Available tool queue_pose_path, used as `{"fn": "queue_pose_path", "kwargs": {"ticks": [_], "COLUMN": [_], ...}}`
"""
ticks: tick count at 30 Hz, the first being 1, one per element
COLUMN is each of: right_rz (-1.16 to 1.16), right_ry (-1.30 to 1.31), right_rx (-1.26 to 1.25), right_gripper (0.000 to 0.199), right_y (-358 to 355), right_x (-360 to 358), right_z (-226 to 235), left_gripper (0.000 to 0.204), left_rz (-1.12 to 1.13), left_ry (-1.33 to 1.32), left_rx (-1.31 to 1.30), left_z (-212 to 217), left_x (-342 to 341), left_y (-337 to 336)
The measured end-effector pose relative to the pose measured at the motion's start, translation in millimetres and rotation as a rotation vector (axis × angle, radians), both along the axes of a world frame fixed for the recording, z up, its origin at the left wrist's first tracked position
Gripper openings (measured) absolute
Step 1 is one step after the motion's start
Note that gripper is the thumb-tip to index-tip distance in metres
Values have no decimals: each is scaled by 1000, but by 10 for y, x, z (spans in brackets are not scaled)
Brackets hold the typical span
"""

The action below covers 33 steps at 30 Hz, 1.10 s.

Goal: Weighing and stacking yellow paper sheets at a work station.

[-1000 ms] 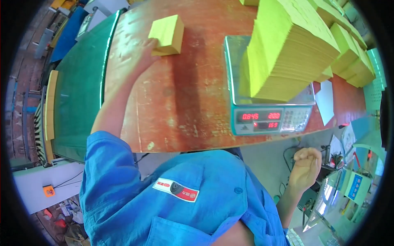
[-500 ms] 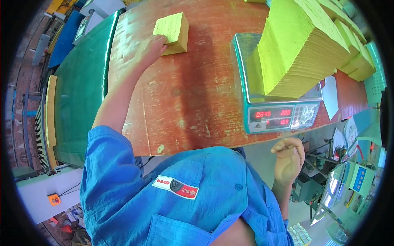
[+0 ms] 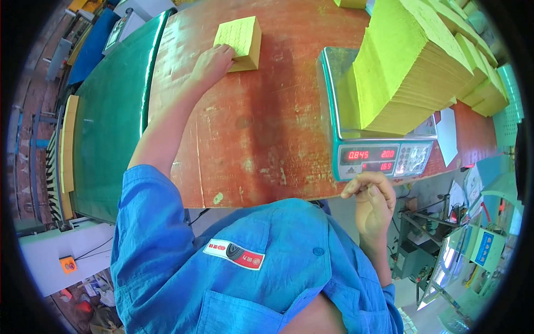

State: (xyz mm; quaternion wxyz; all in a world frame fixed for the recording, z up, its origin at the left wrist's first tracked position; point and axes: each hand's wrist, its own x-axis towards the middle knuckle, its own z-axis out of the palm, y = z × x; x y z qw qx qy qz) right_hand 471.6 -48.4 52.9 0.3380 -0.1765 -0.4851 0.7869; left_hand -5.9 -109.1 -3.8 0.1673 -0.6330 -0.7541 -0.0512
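My left hand reaches far forward and has its fingers closed on the near left corner of a small block-shaped stack of yellow paper; the thumb is mostly hidden. Loosely bent, with nothing in it, my right hand hovers in front of the table's near edge, just below a digital scale. On that scale's metal pan a tall stack of yellow paper stands tilted, its layered sheet edges facing me. Red digits glow on the scale's front panel.
The worn red tabletop lies before me. More yellow paper stacks sit at the far right, near a white sheet. A green conveyor-like surface adjoins the table's left side. Equipment stands at the lower right.
My right hand has moved left and up, closer to the scale's front. My left hand stays at the small stack. The whole view has shifted slightly.
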Motion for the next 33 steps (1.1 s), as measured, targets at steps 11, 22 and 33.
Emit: {"fn": "queue_pose_path", "kwargs": {"ticks": [11,22,33], "right_rz": [293,448,814], "right_ry": [-68,61,-201], "right_rx": [-179,-289,372], "right_gripper": [34,61,42], "right_y": [-97,-493,321], "right_x": [-521,-2036,-941], "right_z": [-201,-503,355], "left_gripper": [15,29,55], "left_rz": [206,273,32], "left_ry": [-94,-297,-400], "left_rx": [158,265,214], "left_z": [409,480,1893], "left_x": [83,2167,2423], "left_y": [-211,-952,-870]}}
